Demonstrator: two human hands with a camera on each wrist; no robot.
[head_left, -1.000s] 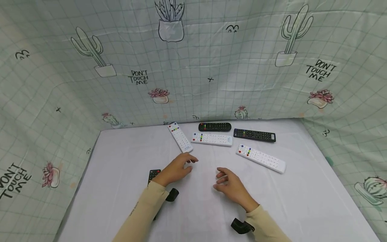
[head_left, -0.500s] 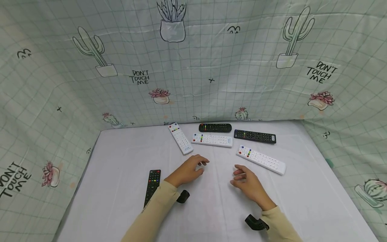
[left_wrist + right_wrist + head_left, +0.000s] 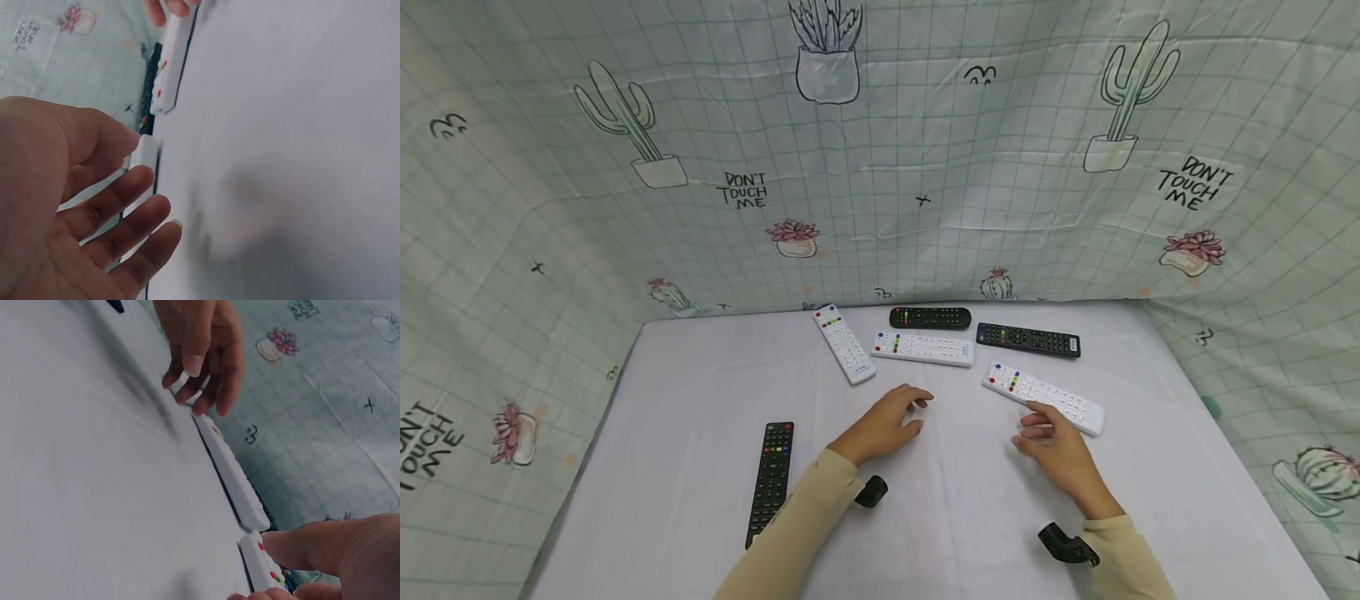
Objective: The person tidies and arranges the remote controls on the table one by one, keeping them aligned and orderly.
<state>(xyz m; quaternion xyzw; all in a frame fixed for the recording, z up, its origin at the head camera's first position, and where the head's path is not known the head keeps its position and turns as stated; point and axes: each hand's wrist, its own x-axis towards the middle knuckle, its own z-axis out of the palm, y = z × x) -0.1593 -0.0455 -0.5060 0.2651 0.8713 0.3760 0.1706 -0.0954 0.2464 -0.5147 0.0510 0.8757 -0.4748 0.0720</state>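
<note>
My left hand [image 3: 886,423] hovers over the middle of the table with loosely bent fingers and holds nothing; its bare palm shows in the left wrist view. Nearest to it are a slanted white remote control [image 3: 844,344] and a level white remote control [image 3: 922,348]. My right hand [image 3: 1063,454] is at the near edge of the right-hand white remote control [image 3: 1037,394], its index finger overlapping that edge in the head view. Whether it touches cannot be told. A long black remote control [image 3: 770,475] lies left of my left forearm, its lower end partly covered by the sleeve.
Along the back lie a rounded black remote control [image 3: 930,317] and a rectangular black remote control [image 3: 1028,339]. The white table [image 3: 685,400] is bordered by a hanging cloth [image 3: 880,167] with cactus prints. A black wrist mount [image 3: 1067,546] sticks out from the right sleeve.
Both hands have moved to the right, the right hand farther, up to the right-hand white remote control. More of the long black remote control shows beside the left forearm. The remotes stay in place.
</note>
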